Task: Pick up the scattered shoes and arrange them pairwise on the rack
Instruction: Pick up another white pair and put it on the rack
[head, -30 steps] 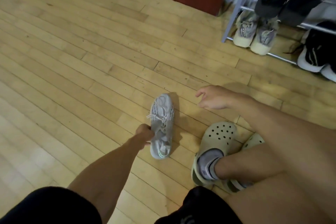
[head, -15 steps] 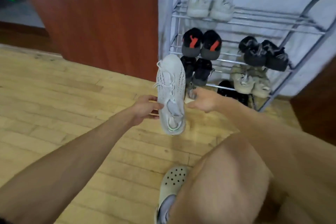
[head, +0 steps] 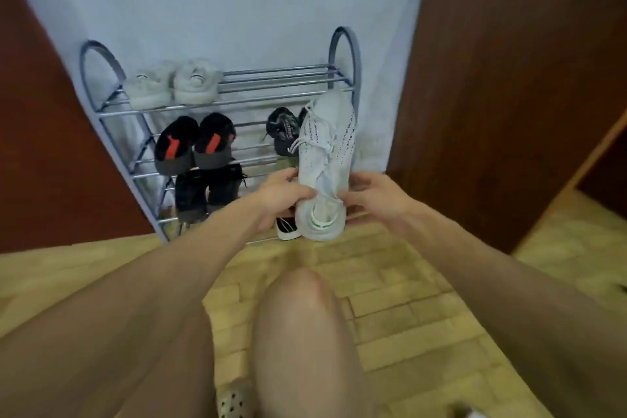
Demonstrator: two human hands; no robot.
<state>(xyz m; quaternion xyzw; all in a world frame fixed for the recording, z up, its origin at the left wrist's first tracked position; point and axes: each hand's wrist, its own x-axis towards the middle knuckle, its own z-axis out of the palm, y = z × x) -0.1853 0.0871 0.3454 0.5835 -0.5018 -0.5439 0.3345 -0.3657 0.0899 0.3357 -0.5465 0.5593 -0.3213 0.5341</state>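
Both hands, left hand (head: 285, 195) and right hand (head: 375, 197), clasp the white sneaker (head: 325, 159) by its heel before the rack (head: 271, 73); I would aim its toe at twelve o'clock onto a free stretch of shelf, level.

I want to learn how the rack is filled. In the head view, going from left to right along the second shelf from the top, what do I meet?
Pair of black slip-on shoes with red patches → empty silver bars of the metal rack → dark black laced sneaker → white knit sneaker, held in front of the shelf by left hand and right hand.
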